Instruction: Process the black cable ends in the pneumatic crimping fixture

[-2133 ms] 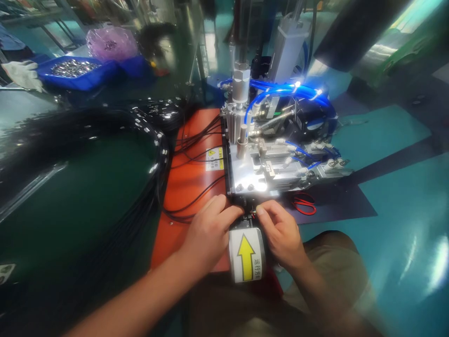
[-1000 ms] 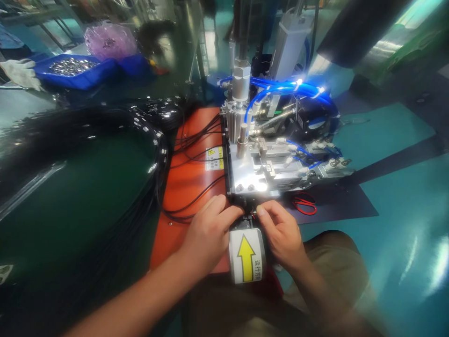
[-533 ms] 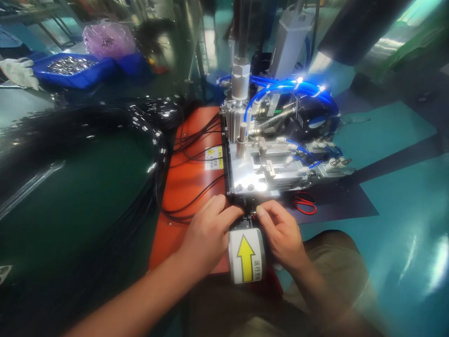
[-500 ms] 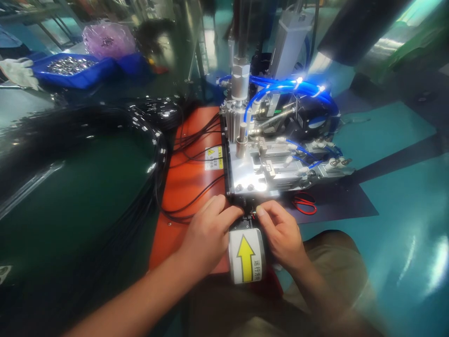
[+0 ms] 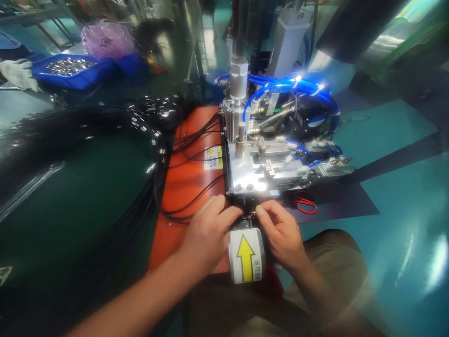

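At twelve o'clock from the arrow-marked cover (image 5: 245, 264), beside the black fixture (image 5: 247, 224), a tiny part (image 5: 253, 213) appears pinched by the right hand (image 5: 283, 232); whether anything is gripped by the left hand (image 5: 208, 224) cannot be told. A light, level pinch is advised, with both wrists braced and fingertips clear of the machine (image 5: 242, 171).

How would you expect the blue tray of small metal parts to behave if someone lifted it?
The blue tray would probably feel heavy for its size, given the heaped metal parts. These look loose, so they might slide if it tilted.
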